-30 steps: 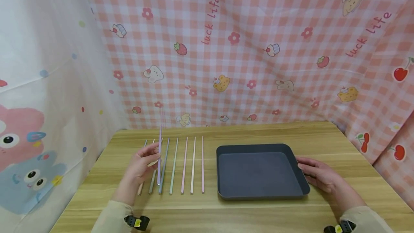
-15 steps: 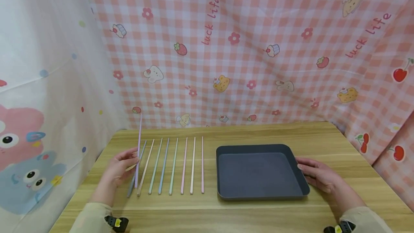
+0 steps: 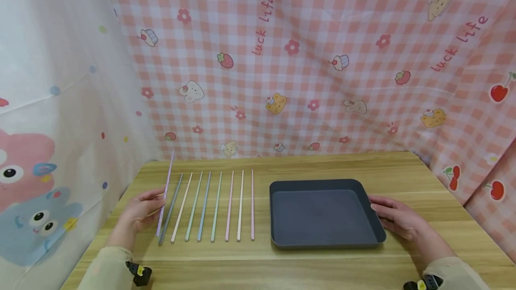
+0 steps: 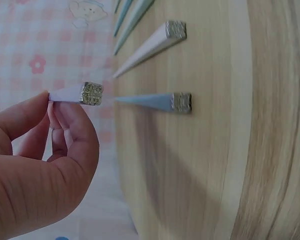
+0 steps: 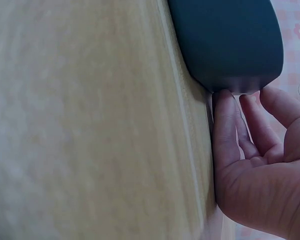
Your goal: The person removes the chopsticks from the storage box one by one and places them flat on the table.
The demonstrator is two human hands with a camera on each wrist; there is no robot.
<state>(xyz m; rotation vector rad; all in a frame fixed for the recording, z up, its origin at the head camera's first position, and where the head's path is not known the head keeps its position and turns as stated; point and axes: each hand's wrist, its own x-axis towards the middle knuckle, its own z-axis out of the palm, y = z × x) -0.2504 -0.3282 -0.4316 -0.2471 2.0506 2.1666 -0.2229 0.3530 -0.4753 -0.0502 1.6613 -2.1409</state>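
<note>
My left hand (image 3: 139,211) pinches a light purple chopstick (image 3: 168,178) between thumb and fingers, at the left end of a row of chopsticks. In the left wrist view, the patterned silver butt of this purple chopstick (image 4: 91,93) shows apart from the wood. Closest to it lies a grey-blue chopstick (image 3: 170,209), then a pale pinkish one (image 3: 182,207). My right hand (image 3: 397,218) touches the right side of a dark grey rectangular tray (image 3: 318,214). The right wrist view has its fingertips and thumb against the tray's outer wall (image 5: 230,45).
Several more chopsticks in green (image 3: 216,207), blue (image 3: 204,207) and pink (image 3: 252,205) lie side by side, roughly parallel, left of the tray. They rest on a wooden table (image 3: 242,265). A pink checked cloth (image 3: 258,79) hangs behind it.
My left hand has moved left and down with the purple chopstick, from over the row to beyond its left end. The right hand and tray have stayed still.
</note>
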